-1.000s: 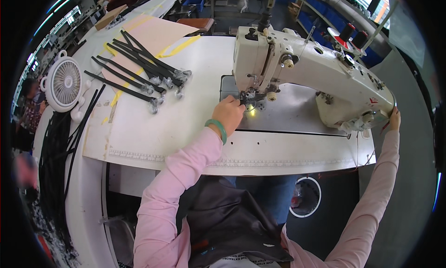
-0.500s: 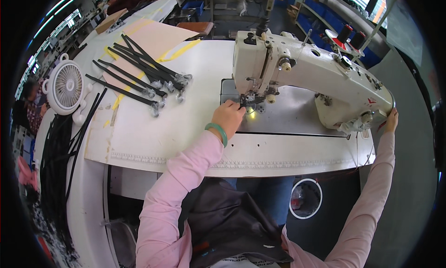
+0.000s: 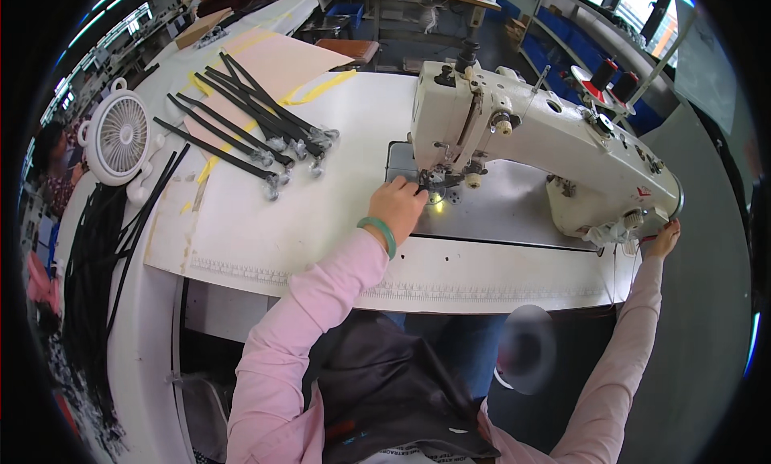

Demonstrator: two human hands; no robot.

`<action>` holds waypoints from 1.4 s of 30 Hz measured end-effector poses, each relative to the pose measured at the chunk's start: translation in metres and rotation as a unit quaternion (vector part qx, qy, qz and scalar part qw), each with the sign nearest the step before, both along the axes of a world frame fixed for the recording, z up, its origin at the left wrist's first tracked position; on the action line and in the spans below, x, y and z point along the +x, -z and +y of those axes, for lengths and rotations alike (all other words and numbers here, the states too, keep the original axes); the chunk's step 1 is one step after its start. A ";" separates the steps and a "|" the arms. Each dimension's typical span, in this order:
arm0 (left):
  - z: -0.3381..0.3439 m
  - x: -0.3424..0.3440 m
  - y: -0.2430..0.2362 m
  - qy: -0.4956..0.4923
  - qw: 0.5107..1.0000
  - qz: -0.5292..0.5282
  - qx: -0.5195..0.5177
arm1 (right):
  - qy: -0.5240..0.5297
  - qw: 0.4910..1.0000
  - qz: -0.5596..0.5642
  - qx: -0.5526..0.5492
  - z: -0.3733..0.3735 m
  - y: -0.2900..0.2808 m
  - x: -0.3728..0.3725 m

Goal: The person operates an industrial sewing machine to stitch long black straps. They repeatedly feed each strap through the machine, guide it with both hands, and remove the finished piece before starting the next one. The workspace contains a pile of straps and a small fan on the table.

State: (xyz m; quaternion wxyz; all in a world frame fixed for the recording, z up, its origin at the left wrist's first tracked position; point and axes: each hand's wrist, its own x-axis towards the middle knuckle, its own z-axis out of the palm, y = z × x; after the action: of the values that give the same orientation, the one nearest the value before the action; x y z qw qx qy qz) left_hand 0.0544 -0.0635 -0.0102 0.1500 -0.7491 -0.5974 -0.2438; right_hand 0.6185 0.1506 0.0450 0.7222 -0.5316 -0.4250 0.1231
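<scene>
My left hand, green bangle at the wrist, pinches a small black piece by the needle and presser foot of a white industrial sewing machine, whose light glows on the metal bed. My right hand is at the lower right end of the machine by the handwheel, fingers curled; what they grip is unclear. Left of the machine, several black straps with clear wrapped ends lie on pink card with yellow tape, on the white worktable.
A white fan and long black strips sit at the left. A co-worker is beyond the fan. Thread spools stand behind the machine, blue bins on shelves at the back, a blurred round bin below the table edge.
My right hand has moved down along the machine's handwheel end. My left hand stays beside the needle. The view has shifted slightly.
</scene>
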 end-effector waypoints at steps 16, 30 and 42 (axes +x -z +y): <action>0.042 -0.048 -0.006 -0.145 0.987 0.042 -0.052 | 0.088 0.901 -0.392 -0.161 0.062 -0.065 0.094; -0.058 -0.159 -0.027 -0.142 0.988 -0.059 0.010 | 0.073 0.989 -0.112 -0.055 -0.028 -0.010 0.034; -0.126 -0.137 -0.040 0.032 0.988 0.109 -0.103 | -0.503 0.833 -0.220 -0.068 -0.257 0.025 -0.292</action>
State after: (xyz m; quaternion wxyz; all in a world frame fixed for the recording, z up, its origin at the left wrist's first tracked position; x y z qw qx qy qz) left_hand -0.0822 -0.1890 0.0296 0.1282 -0.8015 -0.5749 -0.1030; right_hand 0.3268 -0.1067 0.0195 0.4100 -0.3051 -0.7723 0.3775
